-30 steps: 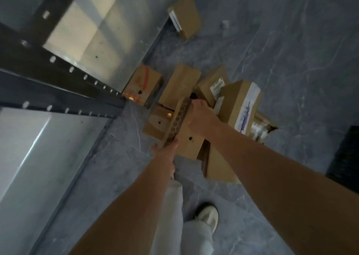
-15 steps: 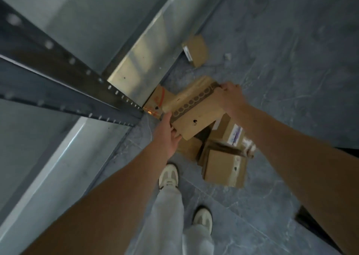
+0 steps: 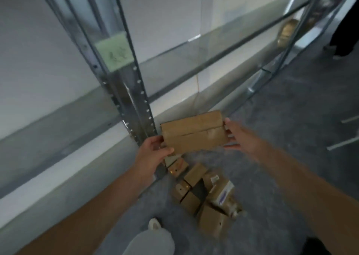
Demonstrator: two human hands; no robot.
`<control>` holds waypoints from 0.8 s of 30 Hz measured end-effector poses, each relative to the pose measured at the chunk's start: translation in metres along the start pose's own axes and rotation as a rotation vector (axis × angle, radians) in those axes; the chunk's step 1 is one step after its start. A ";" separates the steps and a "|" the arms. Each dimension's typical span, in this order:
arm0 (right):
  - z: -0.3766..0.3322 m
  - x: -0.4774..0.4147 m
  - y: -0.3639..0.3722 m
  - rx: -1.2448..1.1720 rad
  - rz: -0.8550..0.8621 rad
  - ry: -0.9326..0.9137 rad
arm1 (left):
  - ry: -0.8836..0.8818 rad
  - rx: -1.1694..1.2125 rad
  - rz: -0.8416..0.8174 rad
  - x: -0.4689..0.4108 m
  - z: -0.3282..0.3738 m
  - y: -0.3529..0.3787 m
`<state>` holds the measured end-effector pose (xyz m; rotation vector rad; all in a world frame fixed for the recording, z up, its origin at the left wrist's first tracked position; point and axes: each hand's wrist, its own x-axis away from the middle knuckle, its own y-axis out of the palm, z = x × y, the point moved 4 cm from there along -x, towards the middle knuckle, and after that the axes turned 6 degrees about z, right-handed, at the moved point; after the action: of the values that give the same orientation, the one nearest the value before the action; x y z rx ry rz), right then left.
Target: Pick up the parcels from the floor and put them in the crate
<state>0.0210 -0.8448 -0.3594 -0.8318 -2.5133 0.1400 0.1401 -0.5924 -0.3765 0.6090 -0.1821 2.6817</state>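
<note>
Flat cardboard parcel (image 3: 193,131) held in the air between both hands, above the floor (image 3: 281,157).
Nearest, a shoe (image 3: 154,223) and a heap of parcels (image 3: 206,194) lie on the floor. Above them, the left hand (image 3: 153,153) fingers grip the parcel's left end; the right hand (image 3: 236,135) fingers, partly spread, press its right end. Behind stands a metal shelving upright (image 3: 134,91).

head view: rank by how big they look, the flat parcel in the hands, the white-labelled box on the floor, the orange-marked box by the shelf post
1. flat cardboard parcel, held between left hand and right hand; nearer the camera, so its lead is inflated.
2. white-labelled box.
3. orange-marked box, smallest, partly hidden.
</note>
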 end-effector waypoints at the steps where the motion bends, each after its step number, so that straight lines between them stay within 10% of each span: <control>1: -0.021 0.015 0.004 -0.005 -0.009 -0.030 | 0.072 -0.020 0.043 0.020 0.018 -0.013; 12: -0.117 0.135 0.141 -0.054 -0.299 -0.204 | 0.287 0.347 0.341 0.159 0.089 -0.199; 24: -0.140 0.337 0.417 0.215 -0.769 -0.358 | 0.317 0.380 0.839 0.393 -0.036 -0.442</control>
<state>0.0760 -0.3175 -0.1979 0.2961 -2.8874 0.3064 -0.0268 -0.0467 -0.2185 0.2070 0.2211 3.6245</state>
